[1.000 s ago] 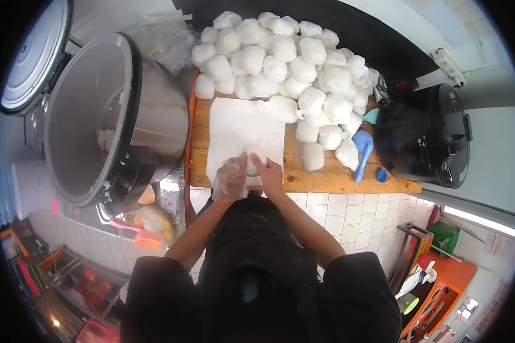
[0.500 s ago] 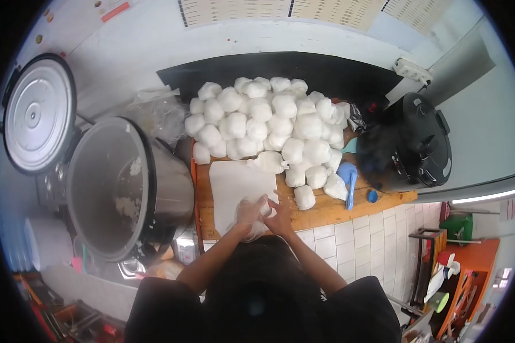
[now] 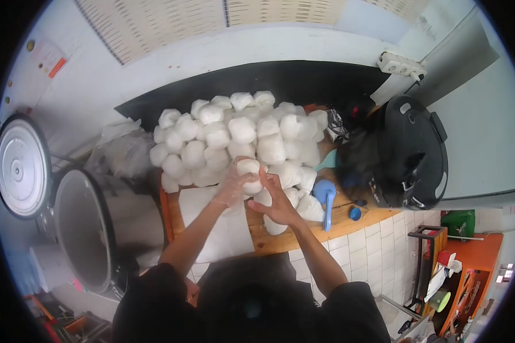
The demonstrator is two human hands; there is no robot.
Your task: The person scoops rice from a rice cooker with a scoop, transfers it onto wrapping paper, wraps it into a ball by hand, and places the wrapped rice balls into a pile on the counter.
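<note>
A white paper-wrapped packet [image 3: 248,167] is between my two hands, raised over the front of a heap of similar packets [image 3: 212,134]. My left hand [image 3: 233,187], in a clear plastic glove, curls round its left and lower side. My bare right hand [image 3: 278,201] presses its fingers against the right side, its thumb stretched out lower down. White paper sheets [image 3: 217,226] lie flat on the wooden table [image 3: 263,240], under my left forearm. Several packets behind my hands are partly hidden.
At the left stand a large open pot [image 3: 83,228] and a round metal lid [image 3: 20,166]. A clear plastic bag [image 3: 123,148] sits behind the pot. To the right are a blue scoop [image 3: 326,200], a small blue cap [image 3: 355,214] and a black cooker [image 3: 412,154].
Both hands have gone from the paper at the table's front edge forward to the heap, carrying the packet between them. The camera view has shifted too.
</note>
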